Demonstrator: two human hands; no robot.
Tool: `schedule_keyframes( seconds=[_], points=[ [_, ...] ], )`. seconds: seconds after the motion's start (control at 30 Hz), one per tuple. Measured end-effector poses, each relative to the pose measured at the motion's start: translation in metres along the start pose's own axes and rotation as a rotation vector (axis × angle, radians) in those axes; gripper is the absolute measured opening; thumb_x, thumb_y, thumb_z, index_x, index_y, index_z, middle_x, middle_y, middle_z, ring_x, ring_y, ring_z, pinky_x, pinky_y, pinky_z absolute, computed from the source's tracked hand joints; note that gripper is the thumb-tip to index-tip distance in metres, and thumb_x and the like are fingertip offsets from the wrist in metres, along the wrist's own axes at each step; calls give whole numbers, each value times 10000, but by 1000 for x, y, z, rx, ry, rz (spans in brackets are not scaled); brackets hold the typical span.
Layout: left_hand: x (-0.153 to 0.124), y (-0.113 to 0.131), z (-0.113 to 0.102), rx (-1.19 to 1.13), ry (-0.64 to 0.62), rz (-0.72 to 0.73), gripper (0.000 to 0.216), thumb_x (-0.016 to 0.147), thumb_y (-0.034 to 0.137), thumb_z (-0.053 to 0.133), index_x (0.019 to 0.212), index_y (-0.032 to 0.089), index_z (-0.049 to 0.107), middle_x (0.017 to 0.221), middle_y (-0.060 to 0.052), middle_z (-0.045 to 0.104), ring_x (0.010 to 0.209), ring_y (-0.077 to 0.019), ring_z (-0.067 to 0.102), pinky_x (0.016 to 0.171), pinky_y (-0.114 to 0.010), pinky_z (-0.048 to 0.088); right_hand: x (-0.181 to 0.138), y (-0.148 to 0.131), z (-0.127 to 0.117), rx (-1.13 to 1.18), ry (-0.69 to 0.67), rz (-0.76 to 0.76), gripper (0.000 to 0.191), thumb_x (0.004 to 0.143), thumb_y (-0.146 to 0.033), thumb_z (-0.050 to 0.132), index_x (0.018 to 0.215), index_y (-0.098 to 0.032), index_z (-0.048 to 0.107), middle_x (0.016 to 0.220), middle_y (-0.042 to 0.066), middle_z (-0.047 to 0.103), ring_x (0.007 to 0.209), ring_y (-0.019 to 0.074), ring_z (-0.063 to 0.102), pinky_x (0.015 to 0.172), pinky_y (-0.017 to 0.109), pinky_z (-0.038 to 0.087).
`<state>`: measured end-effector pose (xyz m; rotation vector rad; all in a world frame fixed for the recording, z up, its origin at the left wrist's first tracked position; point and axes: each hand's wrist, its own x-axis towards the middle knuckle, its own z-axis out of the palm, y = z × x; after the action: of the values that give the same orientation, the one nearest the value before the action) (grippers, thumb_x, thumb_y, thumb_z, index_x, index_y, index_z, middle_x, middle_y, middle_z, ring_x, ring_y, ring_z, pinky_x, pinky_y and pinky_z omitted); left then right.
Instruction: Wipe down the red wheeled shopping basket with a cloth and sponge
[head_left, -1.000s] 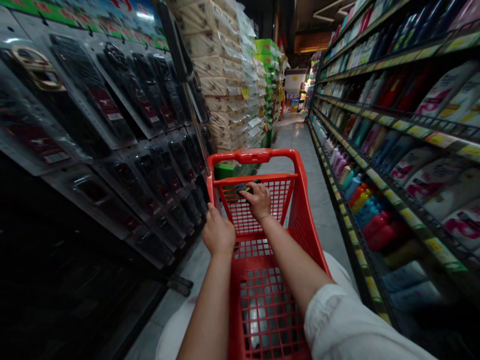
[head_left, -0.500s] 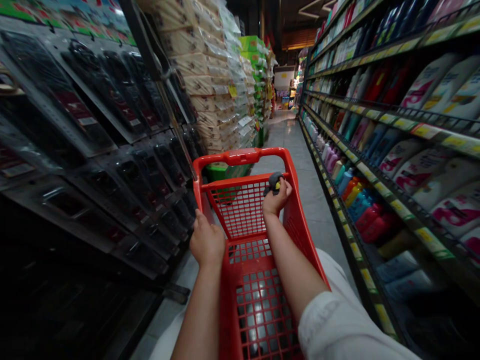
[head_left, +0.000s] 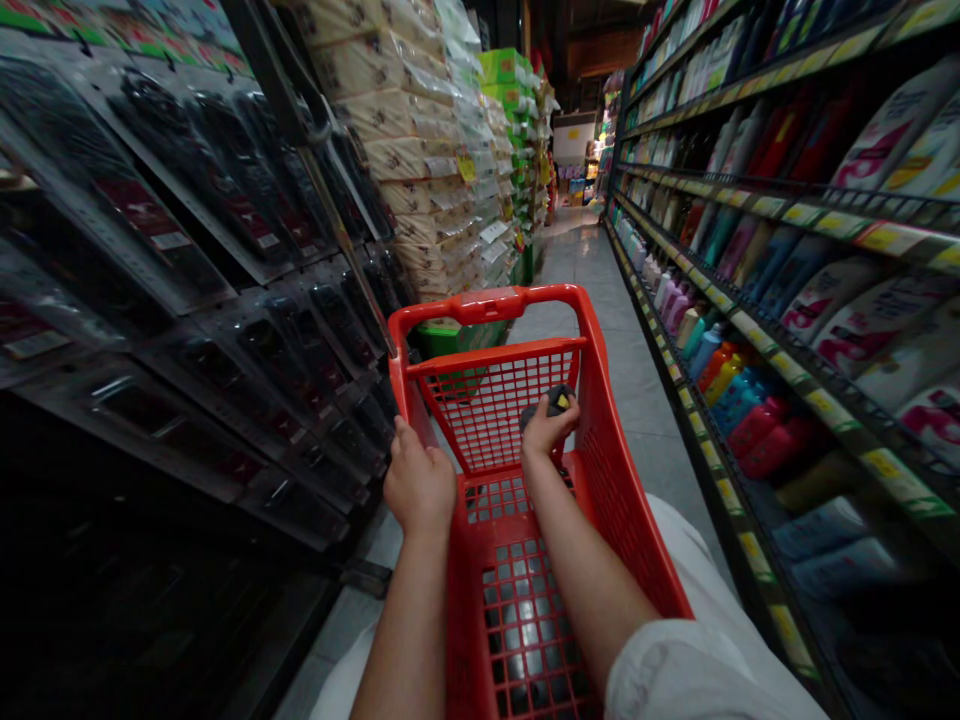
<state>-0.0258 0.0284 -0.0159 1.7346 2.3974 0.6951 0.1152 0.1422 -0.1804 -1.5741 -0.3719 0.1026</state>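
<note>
The right hand (head_left: 546,432) is closed around a small dark item (head_left: 553,400) with a yellow spot on it, fingers curled over the top so that most of it is hidden. Hand and item are down inside the red cart (head_left: 600,470), below the top rim, close to the right wall and just in front of the mesh end wall. What the item is cannot be told. The left hand (head_left: 418,486) is clenched on the cart's left rim, knuckles up, with the bare forearm running back toward the camera. The right forearm lies along the inside of the cart and ends in a white sleeve (head_left: 675,660). Through the cart's grid bottom the shiny floor (head_left: 592,280) shows. The cart stands in a narrow shop aisle. To the left, close by, hang rows of dark goods in clear packs (head_left: 225,210), and beyond them rise stacked tissue packs (head_left: 420,130) and green boxes (head_left: 510,80). To the right, shelves carry bottles (head_left: 720,380) in pink, orange, blue and red, with yellow price tags (head_left: 817,405) along the edges.
</note>
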Motion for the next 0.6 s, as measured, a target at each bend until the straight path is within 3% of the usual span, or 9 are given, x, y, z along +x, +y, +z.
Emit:
schedule_keyframes(
  seconds=[0.13,0.37,0.6],
  points=[
    [1,0,2,-1,3,-17,639,886,169,418,1503,40,309,1423,-202,515,1114,-339,637,890,-415,524,4,-23,-3,37,-129,-398,451,842,-173,492,1292,-209,481,1265,148,459,1189,250,483,992,408,425],
    [0,1,2,-19,28,-39,636,882,164,424,1499,51,324,1418,-198,523,1097,-317,650,876,-389,531,-34,17,-31,-194,-533,-671,579,660,28,503,1142,-268,625,1190,72,508,1121,236,476,953,385,434],
    [-1,-3,2,-50,13,-46,621,881,117,381,1501,96,344,1448,-154,507,1085,-298,658,874,-381,532,-19,-26,-16,-20,-367,-616,571,731,-12,484,1231,-264,592,1187,76,525,1127,227,473,986,394,401]
  ],
)
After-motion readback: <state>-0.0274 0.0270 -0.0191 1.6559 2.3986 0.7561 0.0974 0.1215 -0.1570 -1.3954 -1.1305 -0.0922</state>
